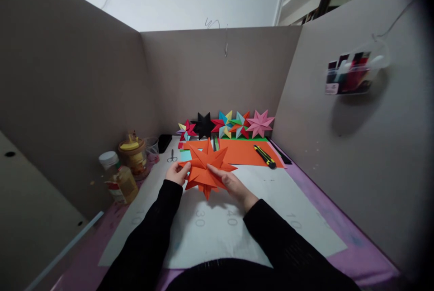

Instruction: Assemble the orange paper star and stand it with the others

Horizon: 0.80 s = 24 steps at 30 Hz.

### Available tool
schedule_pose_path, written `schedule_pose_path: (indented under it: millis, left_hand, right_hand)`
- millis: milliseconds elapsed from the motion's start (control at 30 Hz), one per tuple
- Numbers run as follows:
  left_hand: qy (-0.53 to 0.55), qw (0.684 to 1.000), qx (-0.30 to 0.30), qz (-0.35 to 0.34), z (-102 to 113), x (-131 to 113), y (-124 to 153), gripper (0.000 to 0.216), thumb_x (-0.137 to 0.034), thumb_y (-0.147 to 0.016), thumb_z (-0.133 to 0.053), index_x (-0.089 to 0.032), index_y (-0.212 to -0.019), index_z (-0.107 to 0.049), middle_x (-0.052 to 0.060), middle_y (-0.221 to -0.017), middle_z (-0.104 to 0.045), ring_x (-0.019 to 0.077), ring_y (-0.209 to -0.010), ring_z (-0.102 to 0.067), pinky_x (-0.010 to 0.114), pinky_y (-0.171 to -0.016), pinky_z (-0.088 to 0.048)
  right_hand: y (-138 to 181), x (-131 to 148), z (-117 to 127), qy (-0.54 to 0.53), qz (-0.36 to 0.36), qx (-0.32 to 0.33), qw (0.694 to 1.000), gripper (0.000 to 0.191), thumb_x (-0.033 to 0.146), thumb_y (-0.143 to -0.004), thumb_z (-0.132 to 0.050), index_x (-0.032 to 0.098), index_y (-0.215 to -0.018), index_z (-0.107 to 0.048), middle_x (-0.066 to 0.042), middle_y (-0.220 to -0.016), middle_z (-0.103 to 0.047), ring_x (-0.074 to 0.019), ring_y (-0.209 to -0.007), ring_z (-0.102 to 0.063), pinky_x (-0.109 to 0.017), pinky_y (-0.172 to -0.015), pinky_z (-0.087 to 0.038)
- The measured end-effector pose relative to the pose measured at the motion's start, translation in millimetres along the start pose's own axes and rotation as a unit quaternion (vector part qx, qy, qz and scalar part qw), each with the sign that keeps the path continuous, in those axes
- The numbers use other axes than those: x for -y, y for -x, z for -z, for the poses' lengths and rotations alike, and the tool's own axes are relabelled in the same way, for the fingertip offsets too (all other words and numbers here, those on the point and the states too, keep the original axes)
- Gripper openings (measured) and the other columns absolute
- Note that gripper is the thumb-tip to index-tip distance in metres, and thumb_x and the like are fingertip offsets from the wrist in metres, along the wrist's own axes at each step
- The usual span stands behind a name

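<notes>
Left hand: closed on the star's left points.
Orange paper star: 1 colour, folded, many sharp points, creased ridges running out from the centre; tilted, held between 2 hands just above the white mat.
Right hand: fingers gripping the lower right points.
Utility knife: on the orange sheet.

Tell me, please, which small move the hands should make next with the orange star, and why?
Probably lift the orange star toward the row of finished stars leaning on the back wall. The left hand and right hand both hold it above the white mat, and its points look fully formed, like theirs.
</notes>
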<state>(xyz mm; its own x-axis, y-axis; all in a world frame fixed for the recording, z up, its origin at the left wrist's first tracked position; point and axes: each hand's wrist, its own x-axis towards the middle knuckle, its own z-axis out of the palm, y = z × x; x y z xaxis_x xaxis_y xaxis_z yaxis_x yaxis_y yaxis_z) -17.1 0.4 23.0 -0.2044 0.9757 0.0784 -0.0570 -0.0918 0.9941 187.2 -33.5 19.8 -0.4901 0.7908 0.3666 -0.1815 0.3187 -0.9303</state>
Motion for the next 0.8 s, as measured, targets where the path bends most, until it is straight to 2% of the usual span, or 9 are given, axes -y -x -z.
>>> schedule_pose_path:
  millis: [267, 400, 500, 667, 800]
  left_hand:
    - [-0.006, 1.0, -0.002, -0.001, 0, -1, 1, 0.037, -0.047, -0.054, -0.071, -0.016, -0.063, -0.052, -0.007, -0.039, -0.047, 0.0043, -0.029, -0.035, 0.017, -0.032, -0.022]
    - [-0.004, 1.0, -0.022, -0.019, -1, 1, 1, 0.034, -0.044, -0.055, -0.072, -0.015, -0.061, -0.054, -0.007, -0.039, -0.047, 0.0043, -0.032, -0.036, 0.018, -0.034, -0.025]
    - [0.009, 0.999, -0.033, -0.029, -1, 5, -1, 0.034, -0.041, -0.053, -0.074, -0.014, -0.062, -0.057, -0.004, -0.046, -0.053, 0.0062, -0.04, -0.044, 0.018, -0.04, -0.033]
    - [0.06, 0.997, -0.014, -0.054, -3, 13, -4, 0.038, -0.038, -0.047, -0.078, -0.013, -0.064, -0.055, 0.0, -0.059, -0.062, 0.0114, -0.056, -0.057, 0.023, -0.057, -0.044]
    - [0.065, 0.997, -0.017, -0.03, -7, 14, 0, 0.043, -0.037, -0.046, -0.079, -0.015, -0.066, -0.049, -0.002, -0.055, -0.06, 0.0127, -0.052, -0.057, 0.026, -0.055, -0.046]
  right_hand:
    - [2, 3, -3, -0.011, -0.001, -0.007, 1.0, 0.069, 0.068, -0.076, -0.034, 0.023, -0.127, -0.046, -0.003, -0.135, -0.043, -0.0267, -0.128, -0.034, -0.043, -0.109, -0.02]
    - [2, 1, -1, 0.008, -0.004, 0.005, 1.0, 0.072, 0.069, -0.076, -0.033, 0.022, -0.129, -0.044, -0.003, -0.137, -0.04, -0.0269, -0.129, -0.032, -0.043, -0.109, -0.019]
    - [1, 1, 0, 0.027, -0.008, 0.011, 1.0, 0.074, 0.07, -0.075, -0.032, 0.022, -0.13, -0.043, -0.004, -0.137, -0.04, -0.0287, -0.129, -0.031, -0.044, -0.109, -0.017]
    - [1, 1, 1, 0.037, -0.014, 0.031, 0.999, 0.077, 0.071, -0.075, -0.03, 0.02, -0.132, -0.039, -0.004, -0.138, -0.039, -0.0285, -0.129, -0.03, -0.043, -0.109, -0.017]
    - [2, -3, 1, 0.02, -0.014, 0.034, 0.999, 0.076, 0.071, -0.075, -0.031, 0.02, -0.132, -0.039, -0.004, -0.139, -0.037, -0.0273, -0.13, -0.03, -0.043, -0.109, -0.019]
